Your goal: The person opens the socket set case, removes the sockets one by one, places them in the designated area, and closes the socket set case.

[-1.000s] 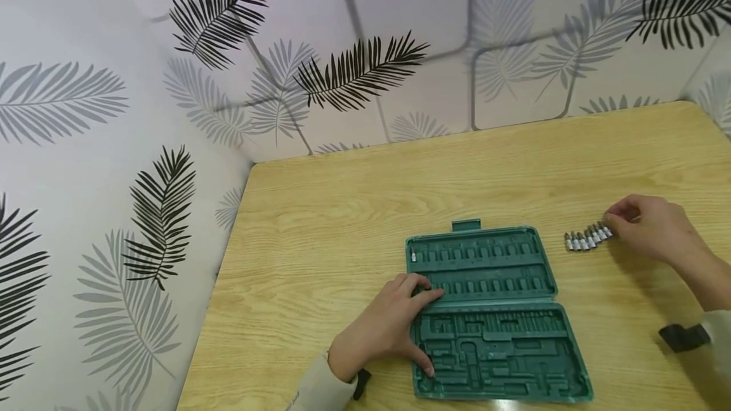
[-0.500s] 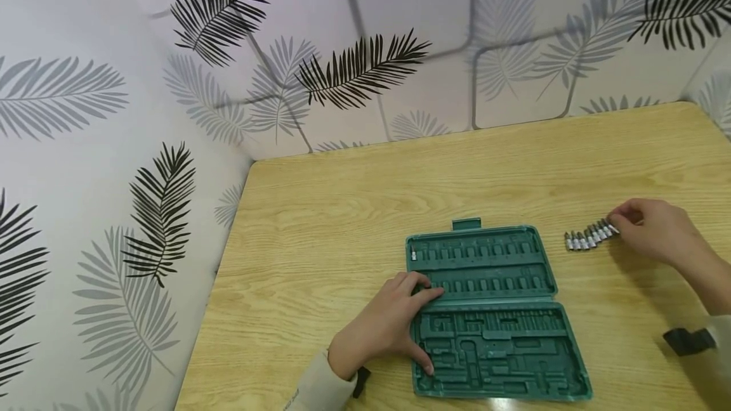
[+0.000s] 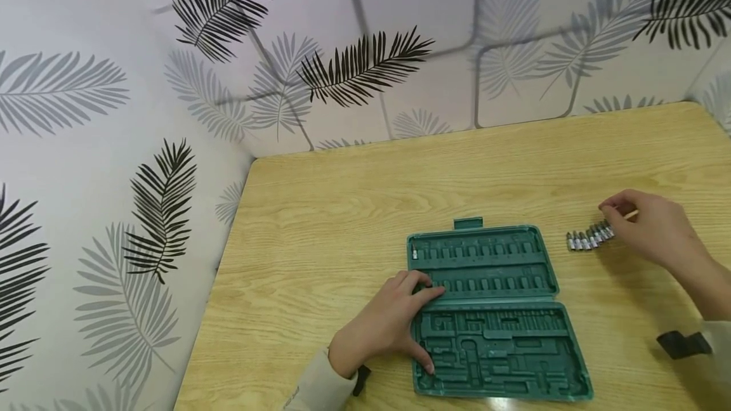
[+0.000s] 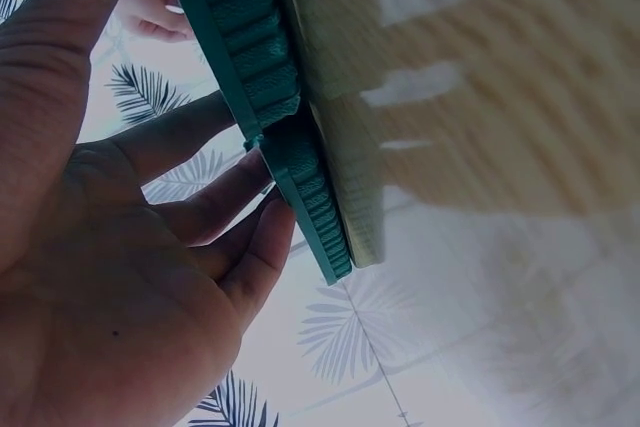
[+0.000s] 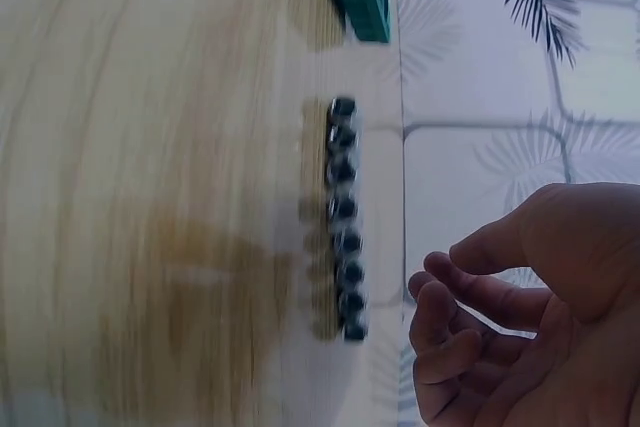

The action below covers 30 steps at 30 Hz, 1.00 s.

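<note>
A green plastic tool case [image 3: 497, 347] lies unfolded on the wooden table, its moulded slots mostly bare. One small silver bit socket [image 3: 414, 252] sits in the top-left slot. My left hand [image 3: 382, 322] rests spread over the case's left edge, thumb on the lower half and fingers on the upper; in the left wrist view the fingers touch the rim. Right of the case stands a slanting row of several bit sockets [image 3: 584, 241]. Just above its right end is my right hand [image 3: 653, 227], fingers loosely bent. In the right wrist view nothing shows between its fingertips, apart from the row [image 5: 343, 207].
The wooden table [image 3: 320, 221] runs back to a wall [image 3: 411, 94] with a leaf pattern, and another such wall stands at the left. A latch tab [image 3: 468, 223] sticks out from the case's far edge. Black straps [image 3: 682, 344] show at both wrists.
My right hand first shifts slightly right along the end of the row, then lifts off and moves up and left. The left hand stays on the case.
</note>
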### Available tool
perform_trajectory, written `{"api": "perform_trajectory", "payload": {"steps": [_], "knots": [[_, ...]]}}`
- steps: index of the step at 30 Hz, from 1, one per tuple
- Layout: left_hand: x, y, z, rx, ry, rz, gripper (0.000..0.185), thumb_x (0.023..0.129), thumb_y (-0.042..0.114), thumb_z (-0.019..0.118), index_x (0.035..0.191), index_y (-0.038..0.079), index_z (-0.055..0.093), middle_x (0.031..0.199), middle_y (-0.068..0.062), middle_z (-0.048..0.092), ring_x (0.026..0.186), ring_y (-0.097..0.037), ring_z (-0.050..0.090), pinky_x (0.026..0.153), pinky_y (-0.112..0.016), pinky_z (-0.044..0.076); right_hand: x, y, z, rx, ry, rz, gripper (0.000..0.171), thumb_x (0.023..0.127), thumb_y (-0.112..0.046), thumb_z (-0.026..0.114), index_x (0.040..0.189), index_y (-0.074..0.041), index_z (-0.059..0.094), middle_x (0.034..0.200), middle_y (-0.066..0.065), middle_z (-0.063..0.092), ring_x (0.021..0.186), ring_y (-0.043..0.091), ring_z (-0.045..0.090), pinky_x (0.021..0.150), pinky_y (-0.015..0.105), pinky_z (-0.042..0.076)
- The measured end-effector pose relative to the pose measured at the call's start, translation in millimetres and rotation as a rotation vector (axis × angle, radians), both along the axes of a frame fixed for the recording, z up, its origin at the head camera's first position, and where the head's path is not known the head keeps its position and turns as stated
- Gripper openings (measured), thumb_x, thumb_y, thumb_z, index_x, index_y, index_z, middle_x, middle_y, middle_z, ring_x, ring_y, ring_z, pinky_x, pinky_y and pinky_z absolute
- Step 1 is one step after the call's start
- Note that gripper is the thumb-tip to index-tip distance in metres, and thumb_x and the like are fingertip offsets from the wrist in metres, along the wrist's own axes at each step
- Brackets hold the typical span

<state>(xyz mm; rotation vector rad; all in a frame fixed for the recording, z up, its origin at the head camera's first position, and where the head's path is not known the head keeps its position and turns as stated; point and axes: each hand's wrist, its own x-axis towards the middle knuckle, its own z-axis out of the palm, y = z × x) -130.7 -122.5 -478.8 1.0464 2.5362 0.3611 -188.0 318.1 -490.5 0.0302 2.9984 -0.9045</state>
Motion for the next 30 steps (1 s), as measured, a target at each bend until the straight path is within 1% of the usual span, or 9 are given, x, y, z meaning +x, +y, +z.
{"api": "perform_trajectory", "payload": {"steps": [2, 4, 6, 8, 10, 14, 20, 24, 30], "knots": [[-0.4, -0.1, -0.7, -0.001, 0.006, -0.004, 0.119, 0.064, 0.063, 0.102, 0.163, 0.02, 0.053, 0.156, -0.004, 0.051, 0.14, -0.021, 0.051, 0.123, -0.04, 0.045, 0.4, -9.2, 1.5, -0.024, 0.014, 0.025, 0.031, 0.111, -0.018, 0.056, 0.117, 0.009, 0.071, 0.105, 0.031, 0.073, 0.081, 0.043, 0.073, 0.053, 0.033, 0.048], [-0.8, -0.4, -1.5, 0.001, 0.01, -0.008, 0.119, 0.064, 0.063, 0.102, 0.163, 0.019, 0.053, 0.155, -0.004, 0.051, 0.139, -0.021, 0.051, 0.122, -0.04, 0.046, 0.5, -18.2, 2.6, -0.044, 0.023, 0.06, 0.029, 0.111, -0.018, 0.058, 0.116, 0.006, 0.073, 0.103, 0.027, 0.074, 0.077, 0.033, 0.073, 0.053, 0.03, 0.048], [-1.3, -0.8, -2.3, 0.004, 0.015, -0.01, 0.119, 0.064, 0.063, 0.102, 0.163, 0.019, 0.053, 0.155, -0.004, 0.052, 0.138, -0.021, 0.051, 0.122, -0.039, 0.046, -0.1, -27.9, 3.3, -0.062, 0.027, 0.097, 0.027, 0.111, -0.019, 0.06, 0.115, 0.004, 0.074, 0.102, 0.023, 0.076, 0.075, 0.023, 0.071, 0.054, 0.028, 0.048], [-1.4, -1.6, -2.9, 0.008, 0.022, -0.014, 0.12, 0.064, 0.064, 0.102, 0.163, 0.019, 0.053, 0.155, -0.005, 0.052, 0.138, -0.021, 0.051, 0.122, -0.039, 0.046, -1.3, -38.7, 4.8, -0.084, 0.031, 0.128, 0.026, 0.111, -0.018, 0.061, 0.115, 0.003, 0.074, 0.102, 0.02, 0.076, 0.075, 0.016, 0.069, 0.054, 0.027, 0.048], [-1.8, -1.9, -3.1, 0.011, 0.022, -0.012, 0.12, 0.064, 0.064, 0.102, 0.163, 0.019, 0.053, 0.155, -0.005, 0.052, 0.138, -0.021, 0.051, 0.122, -0.039, 0.046, -3.2, -51.2, 6.3, -0.093, 0.037, 0.142, 0.025, 0.111, -0.018, 0.061, 0.115, 0.002, 0.075, 0.101, 0.019, 0.076, 0.075, 0.015, 0.069, 0.054, 0.027, 0.048], [-1.4, -3.2, -3.9, 0.008, 0.02, -0.006, 0.119, 0.064, 0.064, 0.101, 0.163, 0.019, 0.053, 0.155, -0.004, 0.052, 0.138, -0.02, 0.051, 0.122, -0.038, 0.046, -7.8, -76.2, 8.7, -0.111, 0.038, 0.164, 0.023, 0.11, -0.017, 0.062, 0.114, 0.001, 0.075, 0.102, 0.018, 0.076, 0.078, 0.021, 0.07, 0.056, 0.027, 0.049], [-1.6, -2.5, -3.6, -0.004, 0.015, -0.012, 0.119, 0.064, 0.064, 0.101, 0.163, 0.02, 0.053, 0.155, -0.004, 0.052, 0.138, -0.02, 0.051, 0.123, -0.037, 0.045, -12.2, -104.5, 13.6, -0.134, -0.007, 0.193, 0.023, 0.11, -0.017, 0.063, 0.115, 0.001, 0.075, 0.103, 0.018, 0.076, 0.083, 0.026, 0.071, 0.062, 0.029, 0.052], [-1.5, -2.4, -2.7, -0.015, 0.005, -0.004, 0.118, 0.065, 0.064, 0.101, 0.164, 0.02, 0.053, 0.155, -0.004, 0.052, 0.139, -0.02, 0.051, 0.124, -0.038, 0.045, -15.1, -121.5, 17.0, -0.158, -0.015, 0.216, 0.022, 0.11, -0.018, 0.064, 0.115, 0.001, 0.075, 0.102, 0.017, 0.075, 0.082, 0.025, 0.07, 0.063, 0.032, 0.052], [-1.8, -2.9, -2.3, -0.023, 0.007, -0.003, 0.118, 0.065, 0.065, 0.101, 0.163, 0.02, 0.053, 0.155, -0.003, 0.052, 0.139, -0.019, 0.05, 0.124, -0.037, 0.044, -17.6, -149.8, 22.3, -0.179, -0.015, 0.265, 0.018, 0.109, -0.014, 0.066, 0.114, -0.001, 0.076, 0.1, 0.014, 0.076, 0.081, 0.021, 0.068, 0.067, 0.032, 0.052]]}}
